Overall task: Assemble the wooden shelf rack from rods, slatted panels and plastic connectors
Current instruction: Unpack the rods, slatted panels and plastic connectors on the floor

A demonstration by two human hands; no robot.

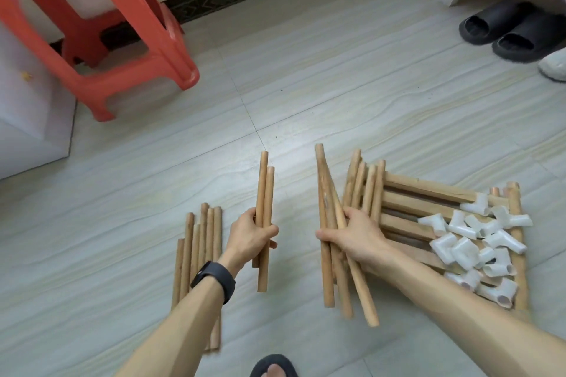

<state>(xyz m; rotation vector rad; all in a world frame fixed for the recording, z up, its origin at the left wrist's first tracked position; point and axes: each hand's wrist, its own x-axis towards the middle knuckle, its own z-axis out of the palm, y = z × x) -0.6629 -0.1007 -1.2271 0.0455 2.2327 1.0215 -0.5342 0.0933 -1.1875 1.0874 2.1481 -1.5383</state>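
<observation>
My left hand (251,234) is curled round two wooden rods (265,190), thumb on the near side and fingers wrapped over them, so they stand side by side and point away from me, their far ends uneven. A black watch (216,280) sits on that wrist. Just left of the hand, a row of loose rods (204,232) lies on the tiled floor (306,86), roughly parallel, running from near to far; my forearm covers their near ends.

My right hand (355,232) grips a thicker bundle of rods (327,193), fingers closed over the top and thumb tucked under on the left. The bundle fans out (I count at least four, though they overlap too much to be sure), with the near ends splayed towards me.

Right of that hand, more rods (366,185) lie side by side across the left edge of the slatted panels (428,194), which rest flat on the floor. A heap of white plastic connectors (471,242) is piled on the right part of the panels.

Far left stands an orange plastic stool (122,24) beside a white cabinet (24,116). Far right is a pair of black slippers (505,30), with a white shoe (554,66) just beside them. At the near edge, my foot in a dark sandal (274,367) shows between my arms.
</observation>
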